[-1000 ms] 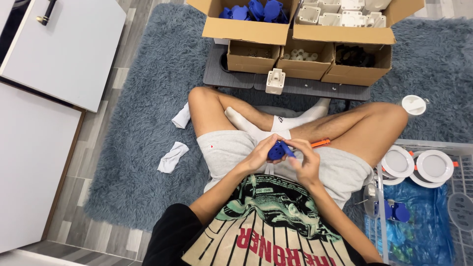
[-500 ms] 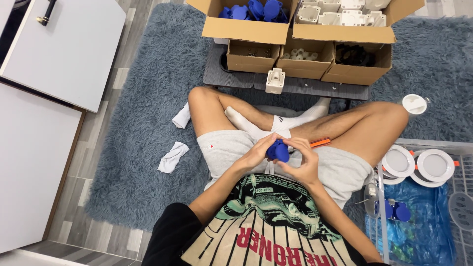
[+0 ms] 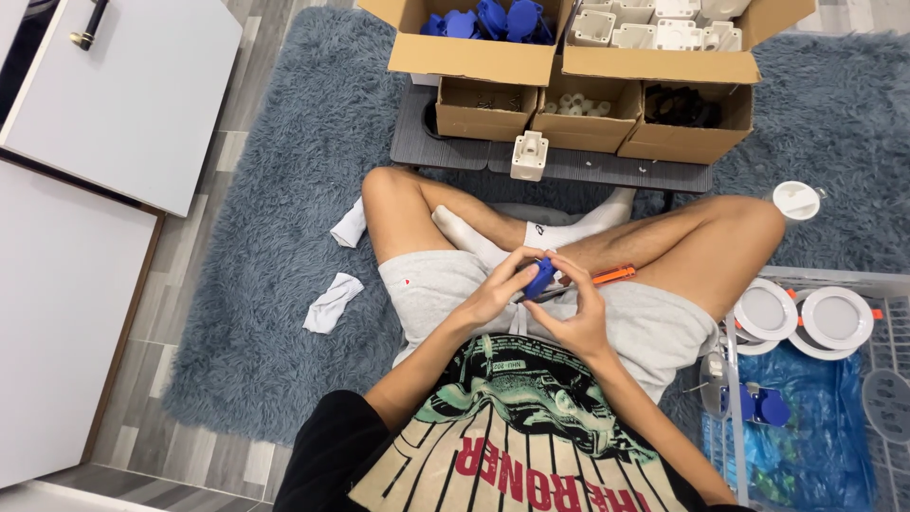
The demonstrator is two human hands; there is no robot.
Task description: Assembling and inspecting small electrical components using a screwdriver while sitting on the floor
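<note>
The blue plastic part (image 3: 541, 277) is pinched by both the left hand (image 3: 495, 297) and right hand (image 3: 573, 313) above the lap — it could be dropped if pinched loosely.

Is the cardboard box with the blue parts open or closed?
Open. The cardboard box has its flaps spread outward, and the blue parts inside show from above.

brown cardboard boxes (image 3: 607, 104) | top, open (five, side by side) | blue plastic bag (image 3: 806, 446) | lower right

Blue part (image 3: 540, 278) mostly hidden by hands; wire basket (image 3: 891, 332) cut off right.
</note>
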